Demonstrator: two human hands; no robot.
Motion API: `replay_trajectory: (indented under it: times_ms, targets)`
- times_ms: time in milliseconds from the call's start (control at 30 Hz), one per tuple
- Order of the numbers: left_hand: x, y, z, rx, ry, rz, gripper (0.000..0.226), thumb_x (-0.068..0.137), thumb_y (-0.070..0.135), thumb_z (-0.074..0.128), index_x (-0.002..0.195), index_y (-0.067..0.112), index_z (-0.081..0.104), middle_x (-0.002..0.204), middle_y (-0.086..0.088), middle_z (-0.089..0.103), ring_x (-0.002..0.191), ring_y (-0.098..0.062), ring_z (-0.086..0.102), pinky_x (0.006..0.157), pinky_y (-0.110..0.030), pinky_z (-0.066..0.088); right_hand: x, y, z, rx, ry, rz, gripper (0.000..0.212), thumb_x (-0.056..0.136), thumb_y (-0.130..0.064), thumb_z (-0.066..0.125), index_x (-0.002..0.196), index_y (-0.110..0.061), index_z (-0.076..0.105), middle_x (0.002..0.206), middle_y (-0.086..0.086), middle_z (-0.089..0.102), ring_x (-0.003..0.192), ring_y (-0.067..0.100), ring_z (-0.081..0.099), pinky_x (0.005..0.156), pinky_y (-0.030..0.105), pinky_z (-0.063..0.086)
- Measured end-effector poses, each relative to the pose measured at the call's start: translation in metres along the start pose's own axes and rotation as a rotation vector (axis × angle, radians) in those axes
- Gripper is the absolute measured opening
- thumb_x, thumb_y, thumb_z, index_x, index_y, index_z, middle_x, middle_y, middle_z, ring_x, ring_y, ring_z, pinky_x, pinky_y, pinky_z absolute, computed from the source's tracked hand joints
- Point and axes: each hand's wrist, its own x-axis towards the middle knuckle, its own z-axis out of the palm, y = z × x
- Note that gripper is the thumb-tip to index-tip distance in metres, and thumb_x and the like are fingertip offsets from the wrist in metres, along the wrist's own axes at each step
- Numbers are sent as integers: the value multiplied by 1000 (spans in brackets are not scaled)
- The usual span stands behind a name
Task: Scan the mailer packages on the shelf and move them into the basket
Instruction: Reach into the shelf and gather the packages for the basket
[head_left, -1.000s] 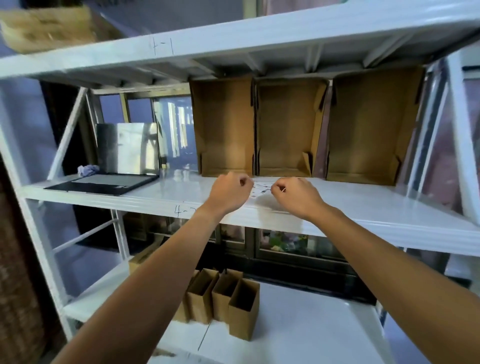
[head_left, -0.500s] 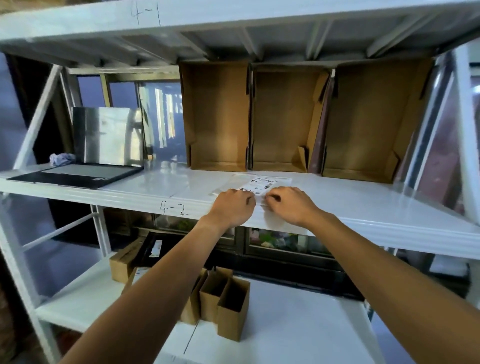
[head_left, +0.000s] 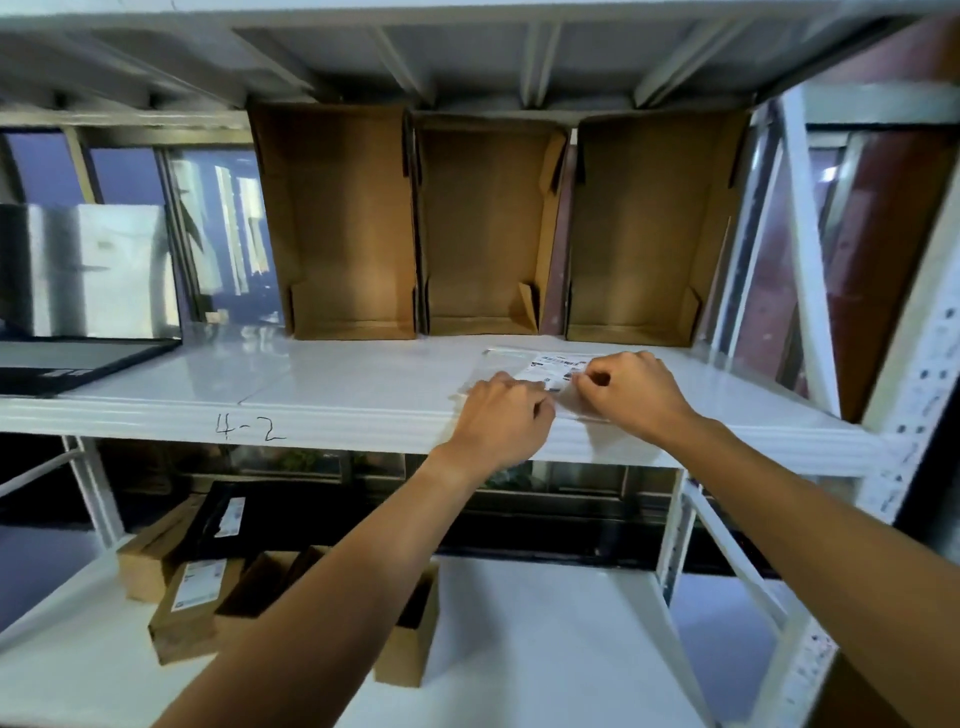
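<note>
A flat white mailer package (head_left: 524, 364) with a printed label lies on the white shelf (head_left: 322, 395) marked "4-2", near its front edge. My left hand (head_left: 501, 423) grips the mailer's near left edge with curled fingers. My right hand (head_left: 631, 389) pinches its right side over the label. Both hands cover much of the mailer. No basket or scanner is in view.
Three empty cardboard bins (head_left: 488, 228) stand upright at the back of the shelf. A laptop (head_left: 78, 312) sits open at the left. Small cardboard boxes (head_left: 189, 597) and a black parcel (head_left: 228, 519) lie on the lower shelf. A white upright post (head_left: 904, 395) stands at the right.
Both hands have drawn the mailer from deeper on the shelf toward its front edge. The view has shifted left and down, so hands and mailer now sit further right.
</note>
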Motion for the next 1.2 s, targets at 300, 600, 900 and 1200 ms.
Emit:
replay_trajectory:
  times_ms: [300,600,900,1200]
  targets:
    - [41,40,-14,-167,-270,31,26,97,26,55,109,26,78,114,5,73,104,-16,61,94,-32,49,-3,44,-25,-55,20,76,37,100,-40,51,75,-20,71,67,-7,62,69,12,59,68,29,48]
    - [91,8,0,-117,-249,-139,39,103,20,42,139,14,57,151,-10,48,141,-29,38,113,-34,30,52,18,13,18,-151,37,43,105,-34,35,140,-12,49,147,11,44,129,31,46,102,42,40]
    - [119,7,38,-16,-489,-169,49,106,22,35,155,17,33,161,-8,29,147,-25,29,118,-34,23,74,28,38,-44,-470,90,58,105,-37,25,160,-25,13,167,0,12,152,19,14,122,37,13]
    - [117,-1,36,-50,-521,-168,50,108,27,25,157,29,25,166,4,15,153,-17,14,123,-32,8,81,33,43,-5,-544,182,66,99,-52,28,159,-29,12,167,-2,10,153,19,12,123,43,12]
